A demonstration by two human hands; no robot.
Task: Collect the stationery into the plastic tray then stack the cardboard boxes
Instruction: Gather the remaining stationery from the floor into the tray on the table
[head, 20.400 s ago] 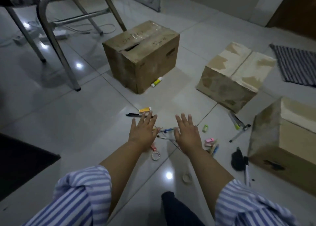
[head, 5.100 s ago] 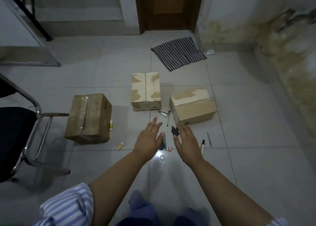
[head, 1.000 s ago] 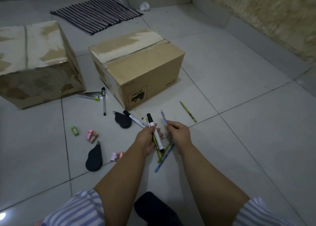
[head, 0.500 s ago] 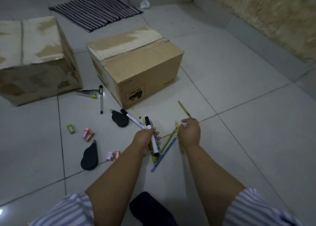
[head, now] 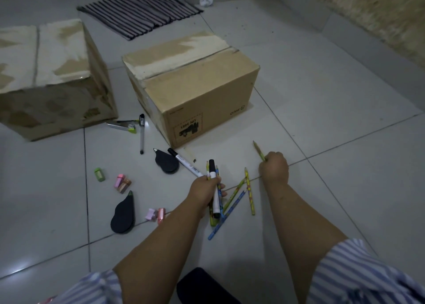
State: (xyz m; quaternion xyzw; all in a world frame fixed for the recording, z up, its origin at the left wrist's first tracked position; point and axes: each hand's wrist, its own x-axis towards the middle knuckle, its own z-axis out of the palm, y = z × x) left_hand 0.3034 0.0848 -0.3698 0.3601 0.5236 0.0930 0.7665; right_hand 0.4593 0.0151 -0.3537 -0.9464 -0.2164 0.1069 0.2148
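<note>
1. Holding a bundle of pens and pencils (head: 215,194) in my left hand (head: 204,192): fingers wrapped tight round a black-capped white marker and several patterned pencils, their lower ends fanning out toward the tiled floor (head: 322,124)
2. My right hand (head: 273,169) is closed on a single green pencil (head: 258,150) at the floor, tip pointing away from me, just right of the bundle
3. One loose yellow pencil (head: 249,192) lies on the tiles between my two hands
4. Nearer cardboard box (head: 190,85), closed, printed label on its front face, stands just beyond my hands
5. Second cardboard box (head: 48,73), closed, torn tape patches on top, stands left of the first and apart from it
6. White marker (head: 185,162) with a black cap lies in front of the nearer box, its lower end reaching my left hand; I cannot tell whether it is in my grasp
7. Two black teardrop-shaped correction-tape dispensers: one (head: 166,161) beside that marker, one (head: 123,214) nearer me on the left
8. Clear pen (head: 142,134) and a stapler (head: 122,126) with a green end lie in the gap between the boxes
9. Erasers: a green eraser (head: 99,173), a pink-and-brown pair (head: 122,184), a pink pair (head: 155,214), all left of my left arm
10. Striped mat (head: 140,16) lies beyond the boxes
11. No plastic tray in my view
</note>
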